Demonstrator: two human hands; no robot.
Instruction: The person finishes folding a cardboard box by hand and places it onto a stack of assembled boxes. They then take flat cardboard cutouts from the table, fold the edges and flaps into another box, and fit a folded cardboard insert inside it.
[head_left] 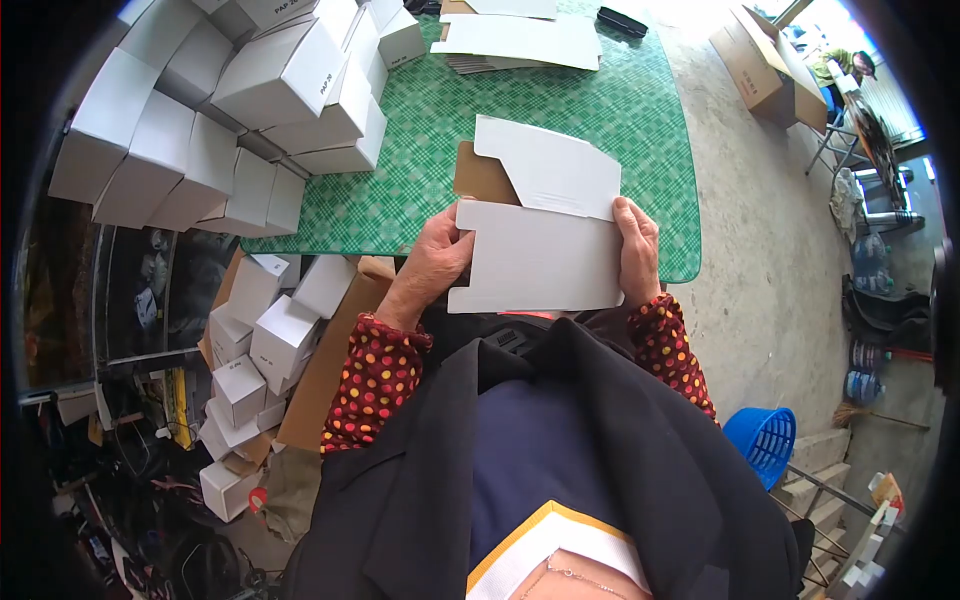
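A partly folded white cardboard box (pixel 545 255) is held in front of my body at the near edge of the green table. Its upper flap (pixel 560 165) lies tilted back, and some brown inner cardboard shows at the upper left. My left hand (pixel 437 255) grips the box's left side, with fingertips hidden behind or inside it. On the right edge, my right hand (pixel 637 250) holds on with the thumb on the front face and the other fingers mostly out of sight.
Stacked white boxes (pixel 290 85) cover the table's left side. Flat white cardboard sheets (pixel 520 40) and a black object (pixel 622 22) lie at the back. Below left, a large carton (pixel 330 370) holds several white boxes. A blue basket (pixel 760 445) stands right; a person (pixel 850 68) sits far right.
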